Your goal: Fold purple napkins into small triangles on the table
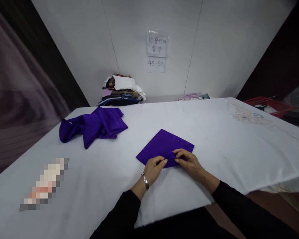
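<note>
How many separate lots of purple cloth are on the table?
2: a folded piece at the left hand and right hand, and a crumpled heap farther left, which may hide several pieces.

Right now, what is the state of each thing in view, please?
Front purple cloth: mostly flat, four-cornered
Left hand: fingertips on that cloth
Right hand: fingertips on that cloth
Other purple cloth: crumpled
White tablecloth: spread out
Clothes: stacked
Red basket: holding things
Paper signs: fixed on wall
Pixelated item: unclear

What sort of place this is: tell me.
Perhaps a workroom for fabrics: purple cloth on a white-covered table, stacked textiles behind it, and handwritten signs on the wall.
</note>
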`<state>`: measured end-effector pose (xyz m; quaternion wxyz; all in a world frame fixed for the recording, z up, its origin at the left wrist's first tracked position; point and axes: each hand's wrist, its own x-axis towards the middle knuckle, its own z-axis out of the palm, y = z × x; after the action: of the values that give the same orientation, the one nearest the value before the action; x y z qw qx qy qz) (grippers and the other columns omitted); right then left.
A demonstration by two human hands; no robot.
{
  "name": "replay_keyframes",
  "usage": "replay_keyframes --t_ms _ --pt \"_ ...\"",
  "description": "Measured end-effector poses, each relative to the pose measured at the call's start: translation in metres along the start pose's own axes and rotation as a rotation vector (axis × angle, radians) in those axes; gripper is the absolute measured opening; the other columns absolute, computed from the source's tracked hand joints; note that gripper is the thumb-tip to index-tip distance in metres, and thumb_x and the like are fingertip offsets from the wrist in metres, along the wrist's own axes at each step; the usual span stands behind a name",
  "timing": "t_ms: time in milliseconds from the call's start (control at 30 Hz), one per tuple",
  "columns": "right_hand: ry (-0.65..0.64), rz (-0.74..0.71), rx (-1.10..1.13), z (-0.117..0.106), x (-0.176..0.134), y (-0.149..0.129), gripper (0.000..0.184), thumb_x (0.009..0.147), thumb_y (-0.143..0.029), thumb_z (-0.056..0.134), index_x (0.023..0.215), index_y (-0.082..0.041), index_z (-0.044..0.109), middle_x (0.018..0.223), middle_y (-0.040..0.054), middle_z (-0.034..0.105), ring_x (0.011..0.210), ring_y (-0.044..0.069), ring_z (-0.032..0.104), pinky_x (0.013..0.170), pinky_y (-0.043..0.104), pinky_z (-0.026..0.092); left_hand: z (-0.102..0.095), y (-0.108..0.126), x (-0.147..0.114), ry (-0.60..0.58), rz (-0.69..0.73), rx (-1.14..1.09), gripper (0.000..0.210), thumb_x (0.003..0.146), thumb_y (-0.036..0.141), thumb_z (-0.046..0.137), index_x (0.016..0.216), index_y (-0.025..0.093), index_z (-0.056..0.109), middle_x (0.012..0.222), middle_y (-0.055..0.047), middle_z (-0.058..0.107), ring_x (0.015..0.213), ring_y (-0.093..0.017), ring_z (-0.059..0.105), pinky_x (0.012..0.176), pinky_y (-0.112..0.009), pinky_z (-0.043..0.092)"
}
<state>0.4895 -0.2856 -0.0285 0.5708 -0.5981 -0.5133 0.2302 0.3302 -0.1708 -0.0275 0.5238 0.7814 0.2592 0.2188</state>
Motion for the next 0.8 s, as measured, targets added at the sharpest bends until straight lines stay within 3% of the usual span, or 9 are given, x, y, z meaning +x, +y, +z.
replay_keyframes --t_ms 167,800 --pt "-0.010 0.034 0.019 0.0009 0.0012 -0.0046 0.025 0.075 -0.032 0.063 0.099 -0.025 0.058 0.112 0.0058 0.059 0.105 0.022 0.053 0.085 0.039 0.044 -0.0004 0.0010 -0.0008 -0.002 0.004 -0.001 0.030 0.077 0.042 0.050 0.061 0.018 0.055 0.053 0.005 0.043 0.053 -0.010 0.038 0.052 -0.022 0.029" --pt "-0.062 -0.059 0.010 0.0005 0.0000 -0.0053 0.004 0.078 -0.026 0.062 0.079 -0.023 0.064 0.113 0.0061 0.058 0.106 0.021 0.052 0.092 0.039 0.039 -0.0004 0.0031 -0.0021 -0.018 0.002 -0.003 0.032 0.078 0.044 0.049 0.063 0.017 0.057 0.053 0.006 0.043 0.053 -0.009 0.037 0.051 -0.022 0.029"
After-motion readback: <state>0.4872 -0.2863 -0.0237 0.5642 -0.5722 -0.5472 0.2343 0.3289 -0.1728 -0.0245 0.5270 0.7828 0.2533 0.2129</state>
